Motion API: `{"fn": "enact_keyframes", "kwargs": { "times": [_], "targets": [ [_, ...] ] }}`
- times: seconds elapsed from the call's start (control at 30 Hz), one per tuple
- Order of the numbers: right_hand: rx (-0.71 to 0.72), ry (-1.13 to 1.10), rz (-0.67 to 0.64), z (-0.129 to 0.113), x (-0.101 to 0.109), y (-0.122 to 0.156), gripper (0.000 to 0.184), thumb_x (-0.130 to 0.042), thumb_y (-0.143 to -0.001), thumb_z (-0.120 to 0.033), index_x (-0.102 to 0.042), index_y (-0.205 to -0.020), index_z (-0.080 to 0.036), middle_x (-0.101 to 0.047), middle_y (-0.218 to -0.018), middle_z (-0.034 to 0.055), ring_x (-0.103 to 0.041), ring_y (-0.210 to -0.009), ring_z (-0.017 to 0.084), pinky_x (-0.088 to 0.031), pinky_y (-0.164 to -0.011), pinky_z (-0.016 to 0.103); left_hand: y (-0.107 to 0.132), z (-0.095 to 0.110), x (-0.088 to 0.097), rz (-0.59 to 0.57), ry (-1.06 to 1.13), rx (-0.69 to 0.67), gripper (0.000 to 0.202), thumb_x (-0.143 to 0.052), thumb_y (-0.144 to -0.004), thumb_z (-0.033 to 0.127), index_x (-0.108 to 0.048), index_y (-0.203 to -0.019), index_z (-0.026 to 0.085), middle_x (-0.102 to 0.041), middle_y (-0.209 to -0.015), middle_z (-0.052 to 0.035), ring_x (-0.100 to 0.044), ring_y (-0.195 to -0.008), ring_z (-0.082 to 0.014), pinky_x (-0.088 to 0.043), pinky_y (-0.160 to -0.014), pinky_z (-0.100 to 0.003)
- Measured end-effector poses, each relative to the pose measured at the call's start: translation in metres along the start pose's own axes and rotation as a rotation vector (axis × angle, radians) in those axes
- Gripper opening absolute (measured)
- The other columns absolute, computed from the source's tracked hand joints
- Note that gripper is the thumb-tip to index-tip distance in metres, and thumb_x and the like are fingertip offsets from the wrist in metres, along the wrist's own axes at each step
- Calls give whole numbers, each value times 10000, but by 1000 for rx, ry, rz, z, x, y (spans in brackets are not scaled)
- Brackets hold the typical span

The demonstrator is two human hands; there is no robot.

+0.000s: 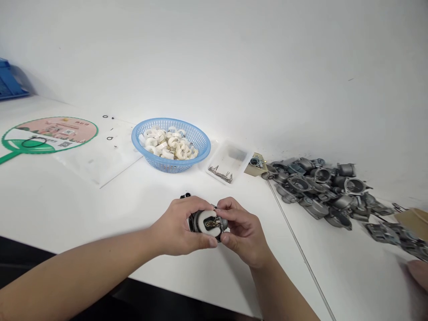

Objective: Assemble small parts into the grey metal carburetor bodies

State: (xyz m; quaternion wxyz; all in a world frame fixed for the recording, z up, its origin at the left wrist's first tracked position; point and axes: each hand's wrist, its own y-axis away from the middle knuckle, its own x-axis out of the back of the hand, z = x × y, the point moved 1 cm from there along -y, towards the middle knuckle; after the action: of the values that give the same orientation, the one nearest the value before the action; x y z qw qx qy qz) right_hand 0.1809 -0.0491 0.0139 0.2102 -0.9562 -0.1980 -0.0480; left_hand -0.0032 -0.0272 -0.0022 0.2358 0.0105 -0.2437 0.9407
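Note:
A dark metal carburetor (pixel 193 222) is held just over the table's front half, its open underside facing up. A white C-shaped float (pixel 202 219) lies in it, around brass parts in the middle. My left hand (pixel 179 227) is closed around the carburetor's left side, thumb along the near edge and fingers over the far edge. My right hand (pixel 247 234) is closed at the right side, its thumb and fingertips on the carburetor's rim by the float's opening. Whether a small part sits between those right fingertips cannot be made out.
Beyond my hands stands a blue basket (pixel 170 167) of white floats. Beside it a clear tray (pixel 239 166) holds thin metal pins. Metal float bowls (pixel 314 183) are heaped at right. A hand fan (pixel 50 133) lies left; part of another person's hand (pixel 419 269) shows far right.

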Motion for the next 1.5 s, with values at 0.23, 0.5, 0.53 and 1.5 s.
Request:
{"fn": "enact_keyframes", "kwargs": {
  "times": [0.23,0.5,0.53,1.5],
  "targets": [
    [-7,-40,7,4,2,1,354,-721,-741,-287,-657,-1077,-377,-456,-924,31,-486,-765,134,-417,-616,273,1,-2,-1,-15,50,-1,446,-786,-598,320,-617,-991,193,-632,-943,-53,-602,-798,-184,-477,-708,-301],
    [-36,-28,34,5,0,2,314,-715,-744,-292,-667,-1048,-353,-454,-892,21,-450,-647,101,-374,-546,258,1,-3,-1,-9,29,-1,415,-775,-612,313,-618,-977,191,-633,-927,-48,-599,-781,-174,-471,-695,-291],
    [-32,-21,36,5,-1,2,309,-709,-751,-290,-664,-1051,-348,-452,-892,20,-443,-635,95,-368,-539,253,1,-3,-1,-7,25,2,410,-770,-617,311,-617,-978,192,-634,-928,-48,-599,-784,-174,-472,-697,-291],
    [-142,-14,206,10,-15,4,283,-670,-765,-376,-658,-1031,-283,-473,-910,48,-478,-689,138,-411,-532,273,-2,1,0,-44,-82,106,347,-578,-791,426,-561,-1015,162,-598,-841,-29,-533,-712,-145,-428,-635,-258]
  ]
}}
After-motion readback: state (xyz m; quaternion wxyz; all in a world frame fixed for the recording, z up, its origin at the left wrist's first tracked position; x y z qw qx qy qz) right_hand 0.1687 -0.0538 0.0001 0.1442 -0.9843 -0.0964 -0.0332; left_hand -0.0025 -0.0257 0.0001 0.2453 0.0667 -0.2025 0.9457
